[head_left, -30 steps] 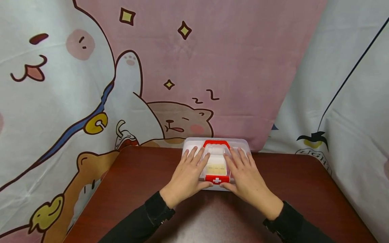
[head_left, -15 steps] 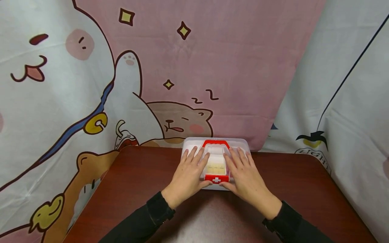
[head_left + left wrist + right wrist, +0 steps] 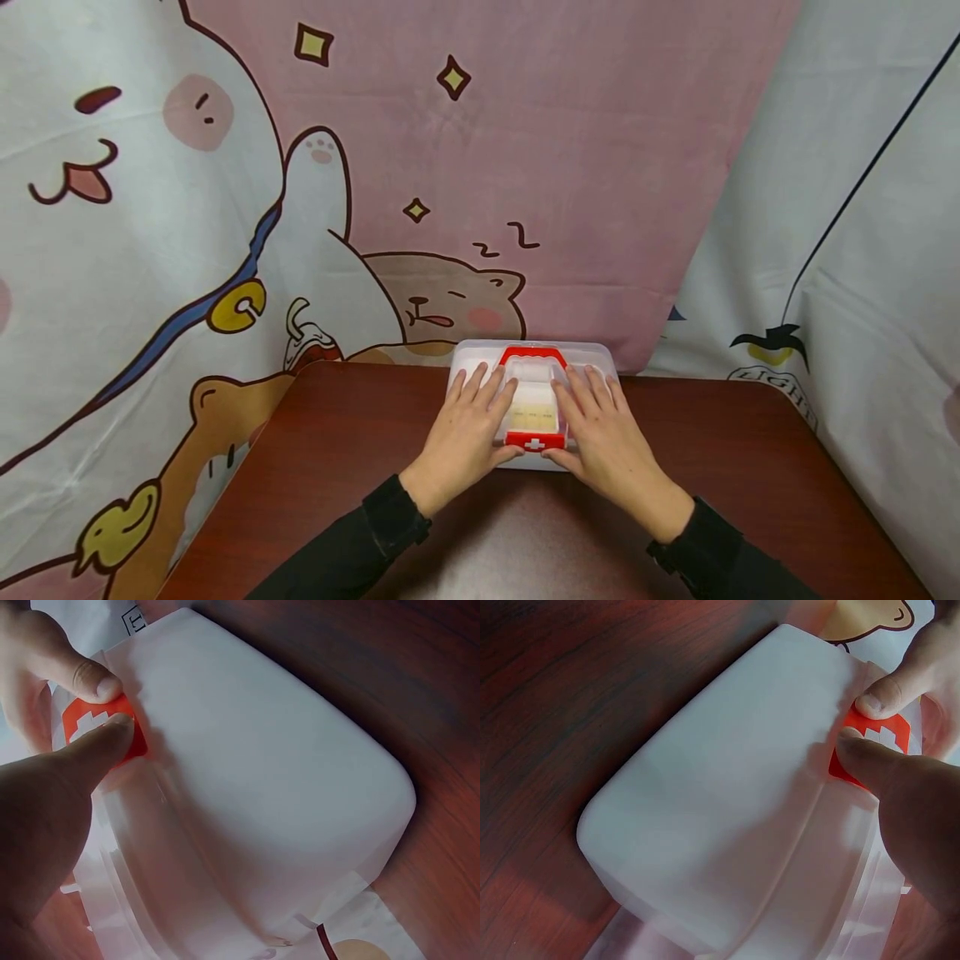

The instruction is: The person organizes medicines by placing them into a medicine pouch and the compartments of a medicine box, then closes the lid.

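Note:
A white first-aid box (image 3: pixel 532 389) with a translucent lid sits at the far side of the table. It has a red handle (image 3: pixel 534 351) on top, a pale yellow part showing through the lid, and a red latch (image 3: pixel 535 442) with a white cross at the front. My left hand (image 3: pixel 457 435) rests on the lid's left side, fingers straight and spread. On the right side lies my right hand (image 3: pixel 621 448) in the same way. In both wrist views the two thumbs press on the latch (image 3: pixel 140 742), their tips close together. Below it, the smooth white front wall (image 3: pixel 705 772) shows.
The brown wooden table (image 3: pixel 360 433) extends to both sides of the box and in front of it. Right behind its far edge hangs a cloth backdrop (image 3: pixel 585 167) printed with cartoon animals. Black sleeves cover both wrists.

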Tool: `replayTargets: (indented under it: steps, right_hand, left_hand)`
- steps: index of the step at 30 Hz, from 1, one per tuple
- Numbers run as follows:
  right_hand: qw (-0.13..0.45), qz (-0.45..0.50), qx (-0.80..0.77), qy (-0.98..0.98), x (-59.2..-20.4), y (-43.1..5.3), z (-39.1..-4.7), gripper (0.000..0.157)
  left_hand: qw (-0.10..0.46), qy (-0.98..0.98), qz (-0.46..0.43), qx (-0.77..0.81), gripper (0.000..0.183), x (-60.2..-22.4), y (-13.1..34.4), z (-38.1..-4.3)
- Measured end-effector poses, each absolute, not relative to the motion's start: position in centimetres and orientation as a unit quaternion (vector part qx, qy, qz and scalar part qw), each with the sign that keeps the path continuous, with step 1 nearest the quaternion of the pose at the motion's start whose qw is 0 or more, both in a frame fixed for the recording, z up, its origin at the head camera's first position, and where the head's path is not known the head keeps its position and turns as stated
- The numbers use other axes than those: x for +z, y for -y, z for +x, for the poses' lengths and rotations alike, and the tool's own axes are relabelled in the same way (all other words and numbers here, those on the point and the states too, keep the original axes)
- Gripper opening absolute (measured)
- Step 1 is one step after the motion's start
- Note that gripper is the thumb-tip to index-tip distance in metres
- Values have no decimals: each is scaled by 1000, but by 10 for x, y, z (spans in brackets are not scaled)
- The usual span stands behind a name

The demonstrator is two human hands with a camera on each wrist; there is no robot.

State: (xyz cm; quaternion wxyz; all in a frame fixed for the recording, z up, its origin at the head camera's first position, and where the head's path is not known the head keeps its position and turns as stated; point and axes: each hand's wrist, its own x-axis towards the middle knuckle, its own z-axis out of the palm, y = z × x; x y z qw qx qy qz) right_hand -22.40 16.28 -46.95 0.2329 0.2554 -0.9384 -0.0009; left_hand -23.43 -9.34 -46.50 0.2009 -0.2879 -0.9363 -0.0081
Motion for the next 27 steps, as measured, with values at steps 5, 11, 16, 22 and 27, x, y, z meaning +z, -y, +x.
replayTargets:
  steps: [5, 11, 16, 22, 27]
  right_hand:
    - [231, 255, 4, 939, -469, -164, -227, 111]
    - [224, 252, 10, 941, -471, -166, -229, 113]
    - [223, 251, 14, 942, -471, -167, -231, 113]
    - [225, 249, 20, 942, -472, -169, -235, 114]
    - [213, 251, 28, 944, -471, -168, -235, 112]
  left_hand:
    - [209, 934, -289, -9, 106, -466, 93, -238]
    - [209, 933, -294, -15, 106, -468, 93, -241]
    - [214, 931, -296, -17, 107, -468, 93, -244]
    - [216, 929, -299, -16, 107, -469, 92, -248]
    - [207, 933, -295, -13, 106, -471, 93, -248]
